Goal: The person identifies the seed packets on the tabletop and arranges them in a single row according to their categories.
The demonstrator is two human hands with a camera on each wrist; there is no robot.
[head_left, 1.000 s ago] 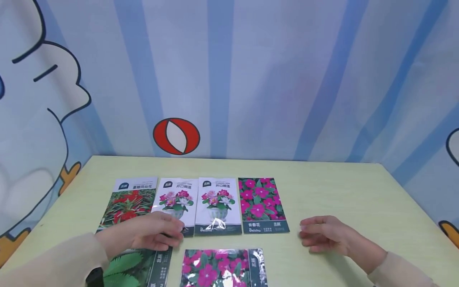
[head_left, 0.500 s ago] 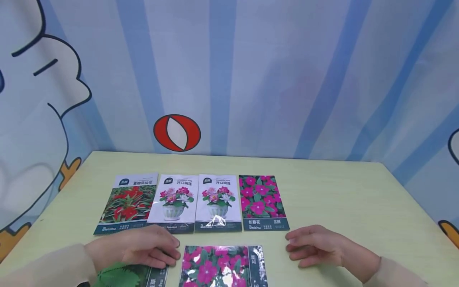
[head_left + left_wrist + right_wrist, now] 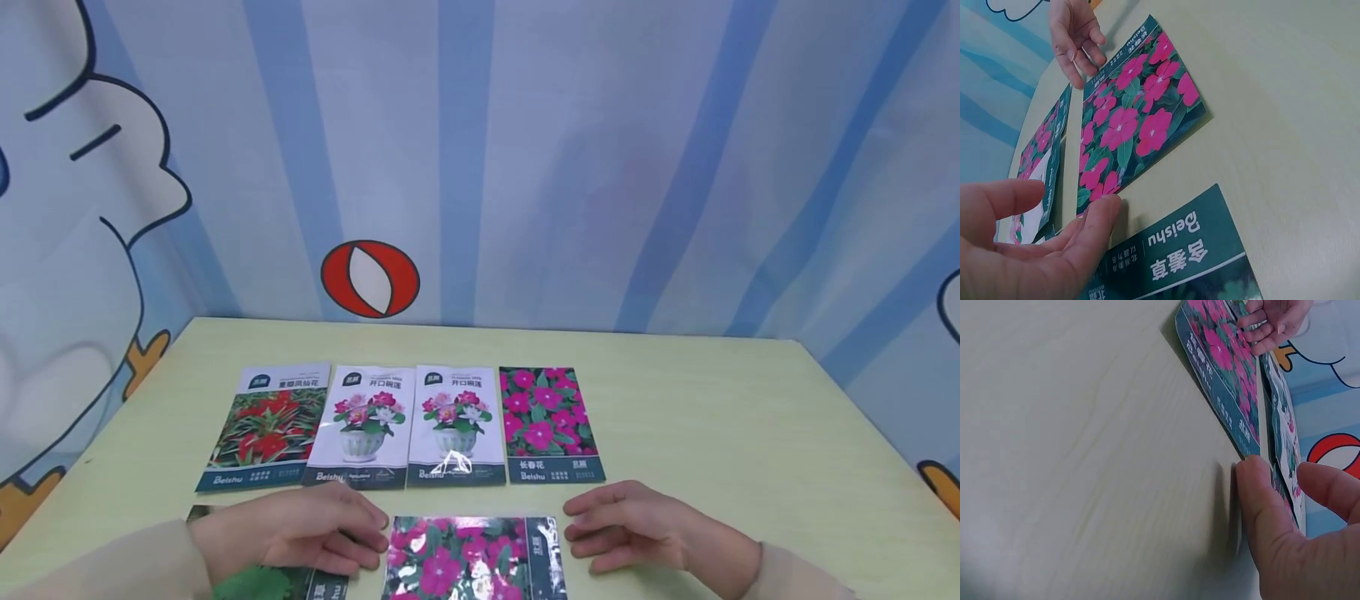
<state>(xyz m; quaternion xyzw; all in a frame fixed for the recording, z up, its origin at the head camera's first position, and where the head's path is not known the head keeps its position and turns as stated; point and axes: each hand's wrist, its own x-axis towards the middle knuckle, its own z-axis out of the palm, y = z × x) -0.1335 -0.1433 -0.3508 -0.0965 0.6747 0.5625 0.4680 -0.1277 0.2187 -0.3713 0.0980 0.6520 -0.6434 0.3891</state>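
A seed packet with magenta flowers point(image 3: 457, 560) lies sideways on the table, its lower end cut off by the head view's bottom edge. At its left side is my left hand point(image 3: 322, 529), fingertips meeting its edge in the left wrist view. My right hand point(image 3: 633, 529) hovers just off its right, dark-banded end, fingers loosely bent around nothing. Under the left forearm, a green-leaf seed packet point(image 3: 1179, 250) is partly covered. In the right wrist view the right fingertips point(image 3: 1254, 469) are close to the magenta packet's corner; whether they touch cannot be told.
Behind the hands several packets form a row: a red-flower packet point(image 3: 266, 429), two white potted-lotus packets, the left one point(image 3: 360, 429) and the right one point(image 3: 457, 425), and another magenta-flower packet point(image 3: 551, 425). A printed curtain point(image 3: 555, 167) hangs beyond the table point(image 3: 712, 400).
My left hand has come down from the row of packets to the front magenta packet, which has shifted slightly right. My right hand has moved left toward that packet's end.
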